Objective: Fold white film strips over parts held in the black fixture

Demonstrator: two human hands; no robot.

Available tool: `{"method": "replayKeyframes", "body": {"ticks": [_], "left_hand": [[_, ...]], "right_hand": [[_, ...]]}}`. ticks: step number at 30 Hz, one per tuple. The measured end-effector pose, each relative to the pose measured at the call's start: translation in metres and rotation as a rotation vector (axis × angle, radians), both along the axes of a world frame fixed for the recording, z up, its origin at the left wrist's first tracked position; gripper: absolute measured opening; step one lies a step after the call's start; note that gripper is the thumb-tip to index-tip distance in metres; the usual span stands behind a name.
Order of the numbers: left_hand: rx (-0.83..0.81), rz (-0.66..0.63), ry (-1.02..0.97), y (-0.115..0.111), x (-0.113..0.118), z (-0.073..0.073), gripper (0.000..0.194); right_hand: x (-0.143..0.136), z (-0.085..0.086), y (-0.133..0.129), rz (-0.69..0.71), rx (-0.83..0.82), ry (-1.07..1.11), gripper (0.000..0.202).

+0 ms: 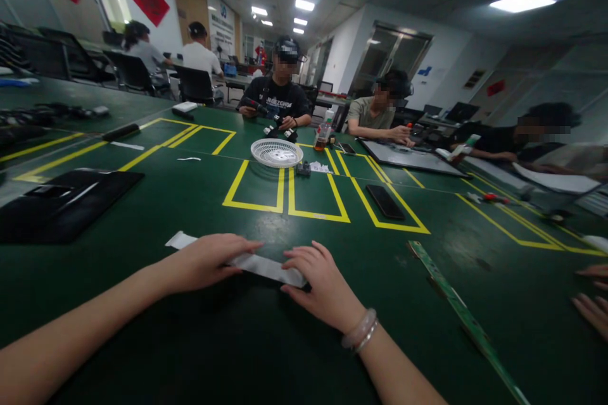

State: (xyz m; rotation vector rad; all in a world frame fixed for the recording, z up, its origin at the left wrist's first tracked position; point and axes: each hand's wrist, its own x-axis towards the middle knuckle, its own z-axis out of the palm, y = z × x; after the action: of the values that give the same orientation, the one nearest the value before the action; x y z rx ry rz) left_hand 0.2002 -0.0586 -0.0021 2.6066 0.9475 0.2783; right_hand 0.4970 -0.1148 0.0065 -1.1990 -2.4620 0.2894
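A long, narrow white strip (268,269) lies crosswise on the green table in front of me. It looks like folded paper or thin wrapping, with a creased left end. My left hand (209,259) is laid over its left-middle part, fingers on top and thumb along the near edge. At the strip's right end, my right hand (327,285) holds it between curved fingers and thumb. What lies beneath my palms is hidden. To the right of my right hand a long green circuit board (463,313) rests on the table.
Yellow tape outlines (254,207) mark the table. Ahead are a white basket (276,153), a bottle (323,133) and a black phone (384,201). A black panel (71,202) lies left. Several people sit around; a co-worker's hands (593,304) show at the right edge.
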Motion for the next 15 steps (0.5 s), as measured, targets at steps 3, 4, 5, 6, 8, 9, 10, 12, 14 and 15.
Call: {"method": "replayKeyframes", "body": {"ticks": [3,4,5,6,8,9,10,12,14,15], "left_hand": [[-0.02,-0.061,-0.042,-0.007,0.006,0.0,0.065],[-0.015,-0.059,-0.061,-0.006,0.004,-0.001,0.063],[-0.008,-0.051,-0.082,-0.004,0.001,-0.002,0.06],[0.0,-0.042,-0.102,-0.001,-0.002,-0.004,0.057],[0.014,-0.019,-0.119,0.006,-0.009,-0.006,0.052],[0.02,-0.001,-0.108,0.01,-0.012,-0.007,0.052],[0.03,0.026,-0.087,0.014,-0.016,-0.006,0.053],[0.071,0.121,-0.046,0.025,-0.028,-0.003,0.062],[0.13,0.275,-0.035,0.039,-0.05,0.0,0.073],[0.168,0.371,-0.034,0.047,-0.066,0.0,0.078]], "right_hand": [[0.0,0.0,0.0,0.004,-0.085,-0.005,0.014],[0.0,0.0,0.0,0.004,-0.099,-0.001,0.016],[0.0,0.0,0.001,0.004,-0.107,0.006,0.019],[0.0,0.0,0.001,0.003,-0.112,0.013,0.023],[0.001,0.0,0.002,-0.006,-0.12,0.029,0.025],[0.002,-0.001,0.003,-0.017,-0.121,0.049,0.023],[0.003,-0.001,0.004,-0.035,-0.126,0.086,0.022],[0.005,-0.002,0.007,-0.101,-0.155,0.236,0.023],[0.009,-0.001,0.012,-0.194,-0.218,0.498,0.028],[0.012,-0.001,0.014,-0.242,-0.259,0.665,0.032]]}}
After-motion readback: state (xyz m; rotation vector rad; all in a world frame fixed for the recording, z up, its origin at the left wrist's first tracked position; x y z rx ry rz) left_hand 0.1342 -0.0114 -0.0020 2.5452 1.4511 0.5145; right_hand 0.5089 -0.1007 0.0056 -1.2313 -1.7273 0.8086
